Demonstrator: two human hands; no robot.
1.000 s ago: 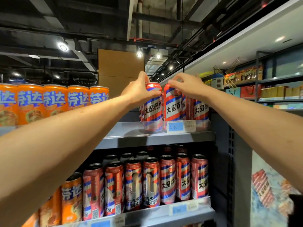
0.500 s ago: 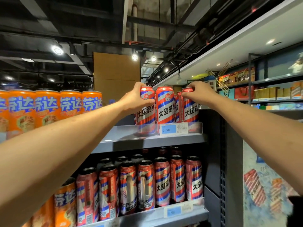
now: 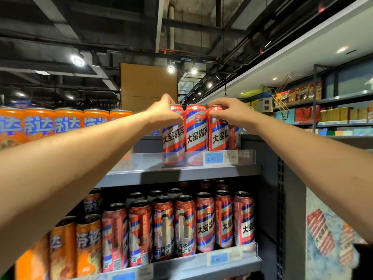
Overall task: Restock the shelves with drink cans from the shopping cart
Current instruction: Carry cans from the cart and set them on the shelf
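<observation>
Hands up at the top grey metal shelf [image 3: 181,174], both working the row of tall red, white and blue striped drink cans just behind the blue price tag [image 3: 214,158]. The left hand [image 3: 163,116] curls round the upper part of the leftmost striped can [image 3: 172,138], left of the tag, thumb side wrapped toward its front. The right hand [image 3: 232,112] pinches the rim of the rightmost front can [image 3: 219,136], above the tag, fingers bent over its lid. Between them the middle striped can [image 3: 196,130] stands upright and untouched, label facing out.

Gripping high looks deliberate: the shelf sits at full arm's reach, so the tops are what the fingers can get at, and from there each can may be nudged flush and turned label-forward.

The clear plastic lip [image 3: 244,156] beside the tag stops cans sliding off the front edge. Left of the tag lies bare shelf floor, running toward the orange drink cans [image 3: 68,122] further left, so there is room to extend the row that way. Right of the tag another striped can sits close to the dark upright post [image 3: 280,178], leaving little room. The shelf below the tag looks full of cans. No shopping cart is in view.
</observation>
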